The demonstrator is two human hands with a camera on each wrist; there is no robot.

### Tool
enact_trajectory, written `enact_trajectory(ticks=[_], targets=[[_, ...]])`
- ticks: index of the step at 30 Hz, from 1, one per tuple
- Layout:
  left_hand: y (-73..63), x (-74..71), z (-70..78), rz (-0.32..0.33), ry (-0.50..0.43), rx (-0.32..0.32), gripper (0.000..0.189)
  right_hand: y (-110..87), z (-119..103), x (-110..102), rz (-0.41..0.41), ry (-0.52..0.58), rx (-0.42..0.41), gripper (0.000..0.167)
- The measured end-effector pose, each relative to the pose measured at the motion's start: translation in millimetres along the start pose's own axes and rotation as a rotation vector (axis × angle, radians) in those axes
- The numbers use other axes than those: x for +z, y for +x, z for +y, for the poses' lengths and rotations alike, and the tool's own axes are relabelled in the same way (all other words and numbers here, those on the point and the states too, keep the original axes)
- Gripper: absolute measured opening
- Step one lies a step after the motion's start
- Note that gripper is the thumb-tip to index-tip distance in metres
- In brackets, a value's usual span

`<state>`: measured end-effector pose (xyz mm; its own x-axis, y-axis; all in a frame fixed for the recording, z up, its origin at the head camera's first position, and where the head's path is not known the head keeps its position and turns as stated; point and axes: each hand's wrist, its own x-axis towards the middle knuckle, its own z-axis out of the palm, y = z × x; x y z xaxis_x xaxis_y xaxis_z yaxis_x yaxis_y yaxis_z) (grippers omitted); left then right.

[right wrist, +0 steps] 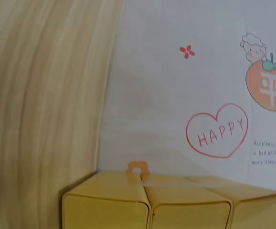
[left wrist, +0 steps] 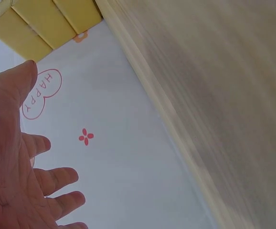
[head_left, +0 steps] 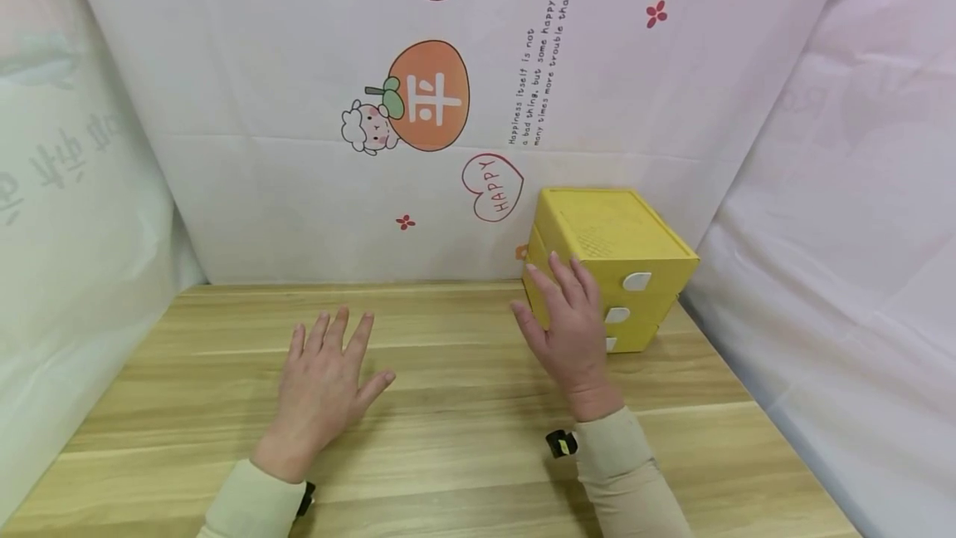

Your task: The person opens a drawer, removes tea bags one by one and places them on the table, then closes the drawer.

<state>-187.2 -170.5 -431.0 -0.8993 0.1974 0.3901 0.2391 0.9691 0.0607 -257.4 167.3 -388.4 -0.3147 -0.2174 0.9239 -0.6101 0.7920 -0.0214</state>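
Note:
A yellow box of three stacked drawers (head_left: 620, 227) stands at the back right of the wooden table, with white pull tabs (head_left: 637, 281) on its front. My right hand (head_left: 571, 335) is raised in front of its left part, fingers extended and spread, overlapping it in the head view. In the right wrist view the drawers (right wrist: 190, 212) fill the bottom, and only a sliver of the hand shows at the right edge. Over the left half of the table is my left hand (head_left: 321, 384), holding nothing, fingers spread. The left wrist view shows its palm (left wrist: 6, 176) and fingers.
Behind the wooden tabletop (head_left: 448, 438) hangs a white printed cloth (head_left: 284, 189) with orange fruit, a heart and small red flowers. White sheets enclose the left side (head_left: 67, 231) and the right side (head_left: 844, 272). A small black device (head_left: 562, 443) sits at the right wrist.

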Motion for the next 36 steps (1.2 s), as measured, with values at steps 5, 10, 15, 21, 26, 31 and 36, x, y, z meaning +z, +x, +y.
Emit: enact_trajectory(ticks=[5,10,15,21,26,31,36], targets=[[0.4,2.2,0.2,0.012,0.002,0.008,0.087,2.4,11,-6,0.045,-0.048,0.027,0.055],[1.7,3.6,-0.6,0.026,0.001,0.015,0.087,6.6,21,-11,0.071,-0.06,0.045,0.054],[2.0,4.1,-1.4,0.024,-0.007,0.018,0.088,8.6,31,-16,0.094,-0.085,0.05,0.056],[0.6,4.8,-1.8,0.026,-0.016,0.02,0.088,14.8,48,-24,0.118,-0.103,0.075,0.056],[1.0,5.0,-1.7,0.024,-0.011,0.018,0.088,20.4,64,-31,0.142,-0.123,0.116,0.057],[1.2,4.8,-1.4,0.014,-0.013,0.012,0.088,22.8,77,-36,0.161,-0.143,0.142,0.058],[0.7,4.4,-1.0,0.009,-0.015,0.01,0.088,25.0,88,-41,0.168,-0.152,0.168,0.057]])
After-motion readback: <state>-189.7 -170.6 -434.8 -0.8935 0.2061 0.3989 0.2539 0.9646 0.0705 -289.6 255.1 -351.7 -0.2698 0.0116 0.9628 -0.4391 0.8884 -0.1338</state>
